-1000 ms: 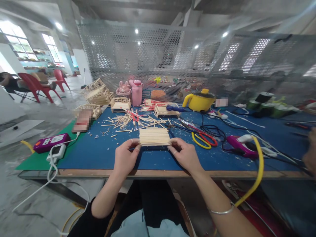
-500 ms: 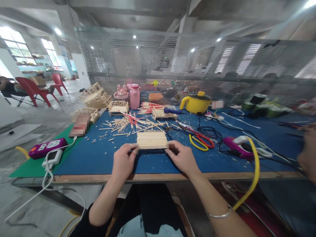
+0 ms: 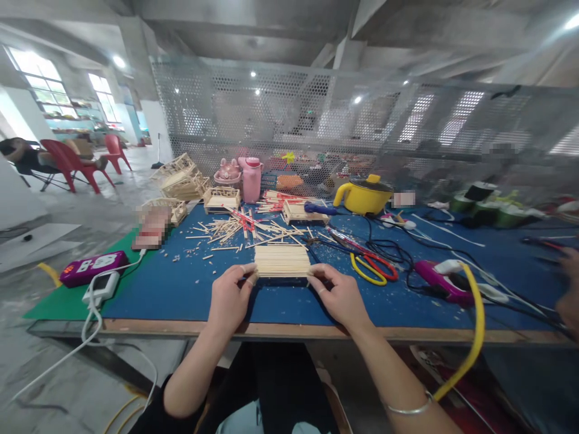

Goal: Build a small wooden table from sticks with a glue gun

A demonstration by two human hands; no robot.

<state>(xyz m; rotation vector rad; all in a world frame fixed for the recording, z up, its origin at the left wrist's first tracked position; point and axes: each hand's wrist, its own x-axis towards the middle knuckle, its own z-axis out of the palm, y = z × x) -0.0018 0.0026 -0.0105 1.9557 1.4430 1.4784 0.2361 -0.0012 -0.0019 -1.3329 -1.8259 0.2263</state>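
Observation:
A flat panel of pale wooden sticks [image 3: 282,260], laid side by side, is just above or on the blue table mat, its near edge facing me. The fingers and thumb of my left hand [image 3: 231,295] pinch its left near corner. At the right near corner, my right hand [image 3: 337,294] pinches it the same way. Beyond the panel lies a pile of loose sticks [image 3: 221,229], some red-tipped. A small stick-built piece [image 3: 298,212] stands behind them with a blue-handled tool [image 3: 320,208] resting on it.
Scissors with red and yellow handles [image 3: 374,269] lie right of the panel among black cables. A yellow pot [image 3: 364,196], a pink bottle [image 3: 251,179] and stick-built frames [image 3: 183,178] stand at the back. Purple power strips [image 3: 93,269] sit left and right. Another person's hand [image 3: 569,289] is at far right.
The view has shifted slightly, so everything sits a little lower and further right. Both hands keep their pinch on the panel. The other person's hand at far right has moved slightly.

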